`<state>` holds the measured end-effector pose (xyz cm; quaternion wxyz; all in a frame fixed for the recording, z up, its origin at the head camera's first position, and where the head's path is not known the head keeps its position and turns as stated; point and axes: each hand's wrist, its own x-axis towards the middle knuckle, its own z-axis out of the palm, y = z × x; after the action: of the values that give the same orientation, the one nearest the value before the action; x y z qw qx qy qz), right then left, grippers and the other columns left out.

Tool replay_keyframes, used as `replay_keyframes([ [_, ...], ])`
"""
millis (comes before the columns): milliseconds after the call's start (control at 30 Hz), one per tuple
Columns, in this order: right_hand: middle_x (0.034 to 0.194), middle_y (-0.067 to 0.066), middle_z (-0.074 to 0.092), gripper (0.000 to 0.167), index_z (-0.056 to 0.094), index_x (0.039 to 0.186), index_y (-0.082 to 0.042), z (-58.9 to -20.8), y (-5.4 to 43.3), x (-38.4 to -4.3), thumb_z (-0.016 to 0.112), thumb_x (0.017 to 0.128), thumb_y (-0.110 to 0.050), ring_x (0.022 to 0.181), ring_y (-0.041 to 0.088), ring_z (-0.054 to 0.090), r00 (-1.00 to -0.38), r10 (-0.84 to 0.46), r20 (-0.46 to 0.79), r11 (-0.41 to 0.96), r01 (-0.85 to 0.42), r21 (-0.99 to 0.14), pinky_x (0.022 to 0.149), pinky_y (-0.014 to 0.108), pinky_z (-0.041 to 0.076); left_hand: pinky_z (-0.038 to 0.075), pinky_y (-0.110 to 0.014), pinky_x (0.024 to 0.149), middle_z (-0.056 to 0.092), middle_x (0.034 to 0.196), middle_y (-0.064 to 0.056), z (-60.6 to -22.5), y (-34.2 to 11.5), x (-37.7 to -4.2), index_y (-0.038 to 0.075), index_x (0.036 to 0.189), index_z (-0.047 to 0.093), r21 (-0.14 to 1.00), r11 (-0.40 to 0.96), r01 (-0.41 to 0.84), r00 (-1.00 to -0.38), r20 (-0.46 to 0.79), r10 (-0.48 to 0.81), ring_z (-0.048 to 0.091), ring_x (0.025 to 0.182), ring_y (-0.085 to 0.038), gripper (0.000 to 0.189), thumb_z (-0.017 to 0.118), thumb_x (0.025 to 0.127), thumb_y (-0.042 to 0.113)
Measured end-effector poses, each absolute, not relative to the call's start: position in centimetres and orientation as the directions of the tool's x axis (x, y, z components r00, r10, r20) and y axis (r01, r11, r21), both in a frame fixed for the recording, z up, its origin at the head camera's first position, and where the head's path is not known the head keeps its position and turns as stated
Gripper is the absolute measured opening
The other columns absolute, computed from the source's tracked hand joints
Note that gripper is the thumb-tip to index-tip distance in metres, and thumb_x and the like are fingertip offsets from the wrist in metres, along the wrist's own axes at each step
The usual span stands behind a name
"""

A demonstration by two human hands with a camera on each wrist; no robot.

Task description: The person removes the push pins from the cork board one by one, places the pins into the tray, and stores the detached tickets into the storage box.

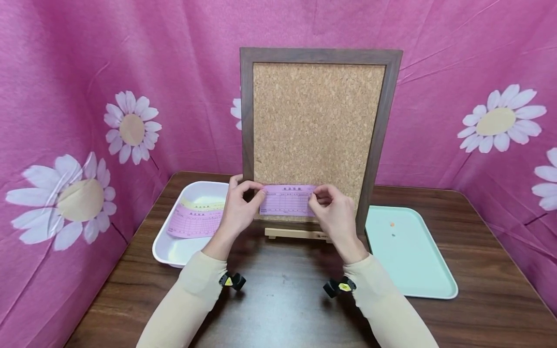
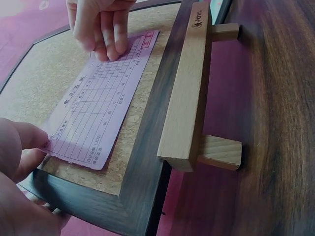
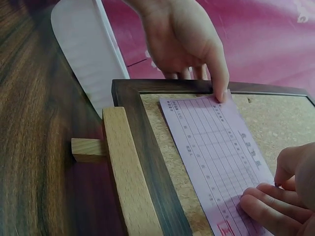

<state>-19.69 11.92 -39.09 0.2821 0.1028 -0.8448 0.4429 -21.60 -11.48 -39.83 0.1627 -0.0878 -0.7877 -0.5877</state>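
Note:
A pink receipt slip (image 1: 287,200) with printed lines lies against the lower part of a framed cork board (image 1: 317,121). My left hand (image 1: 243,200) pinches the slip's left edge, its thumb (image 3: 219,83) on the paper and other fingers behind the frame. At the opposite end, my right hand (image 1: 337,210) has its thumb and index finger together near the upper right corner. A small dark pin-like thing (image 3: 277,185) shows between them, mostly hidden. Its other fingers (image 3: 266,209) rest on the slip.
The board leans on a wooden stand (image 1: 296,234). On the left, a white basin (image 1: 163,253) holds pink slips (image 1: 196,224) and a yellow slip (image 1: 202,206). A mint tray (image 1: 413,261) on the right bears a small orange piece (image 1: 392,224) and a small grey piece (image 1: 393,235).

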Motion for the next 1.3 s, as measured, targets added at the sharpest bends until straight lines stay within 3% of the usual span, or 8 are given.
replay_keyframes([
  [400, 0.081, 0.017, 0.08, 0.007, 0.076, 0.095, 0.002, -39.2, 13.0, -19.5, 0.073, 0.089, 0.001, 0.069, 0.03, 0.076, -0.785, 0.098, 0.611, 0.587, -0.451, -0.673, 0.064, 0.0, 0.043, 0.05, -0.039, 0.103, 0.049, 0.147, -0.02, -39.3, -12.4, -21.3, -0.009, 0.102, 0.075, 0.928, 0.212, 0.306, -0.938, 0.332, -0.101, 0.056, 0.132, -0.033, 0.013, 0.072, 0.096, 0.002],
  [533, 0.08, 0.016, 0.079, 0.007, 0.076, 0.094, 0.002, -39.2, 13.3, -19.5, 0.073, 0.089, 0.002, 0.068, 0.028, 0.075, -0.78, 0.098, 0.618, 0.586, -0.457, -0.669, 0.064, 0.002, 0.044, 0.051, -0.031, 0.101, 0.05, 0.141, -0.021, -39.3, -12.7, -21.3, -0.012, 0.101, 0.074, 0.92, 0.188, 0.344, -0.919, 0.371, -0.132, 0.06, 0.123, -0.031, 0.012, 0.071, 0.095, -0.002],
  [667, 0.079, 0.014, 0.079, 0.007, 0.077, 0.093, 0.0, -39.2, 13.5, -19.3, 0.073, 0.088, 0.002, 0.066, 0.024, 0.073, -0.771, 0.1, 0.629, 0.583, -0.467, -0.665, 0.063, 0.003, 0.045, 0.051, -0.02, 0.1, 0.053, 0.134, -0.022, -39.2, -13.1, -21.3, -0.013, 0.1, 0.074, 0.908, 0.186, 0.375, -0.899, 0.405, -0.166, 0.057, 0.119, -0.022, 0.012, 0.071, 0.093, -0.004],
  [833, 0.078, 0.013, 0.079, 0.007, 0.078, 0.092, -0.002, -39.1, 13.7, -19.2, 0.072, 0.089, 0.001, 0.065, 0.018, 0.071, -0.764, 0.11, 0.636, 0.583, -0.468, -0.664, 0.063, 0.004, 0.046, 0.052, -0.018, 0.089, 0.058, 0.118, -0.02, -39.1, -13.5, -21.2, -0.012, 0.1, 0.076, 0.895, 0.196, 0.401, -0.878, 0.437, -0.195, 0.054, 0.107, -0.01, 0.012, 0.071, 0.092, -0.005],
  [1067, 0.081, 0.013, 0.081, 0.005, 0.076, 0.094, 0.002, -38.9, 14.4, -19.1, 0.076, 0.089, 0.001, 0.068, -0.005, 0.065, -0.766, 0.096, 0.635, 0.578, -0.477, -0.662, 0.063, 0.004, 0.048, 0.053, -0.013, 0.081, 0.066, 0.11, -0.021, -38.9, -14.1, -21.1, -0.011, 0.105, 0.076, 0.892, 0.192, 0.41, -0.873, 0.445, -0.201, 0.062, 0.091, -0.001, 0.013, 0.071, 0.095, -0.004],
  [1300, 0.088, 0.014, 0.083, 0.005, 0.076, 0.095, 0.003, -38.9, 15.2, -19.1, 0.074, 0.092, 0.007, 0.073, -0.016, 0.064, -0.76, 0.057, 0.647, 0.512, -0.534, -0.673, 0.066, 0.005, 0.053, 0.05, -0.014, 0.067, 0.072, 0.089, -0.004, -38.6, -14.7, -20.9, -0.007, 0.108, 0.075, 0.916, 0.17, 0.363, -0.892, 0.395, -0.222, 0.063, 0.075, 0.001, 0.013, 0.073, 0.097, 0.0],
])
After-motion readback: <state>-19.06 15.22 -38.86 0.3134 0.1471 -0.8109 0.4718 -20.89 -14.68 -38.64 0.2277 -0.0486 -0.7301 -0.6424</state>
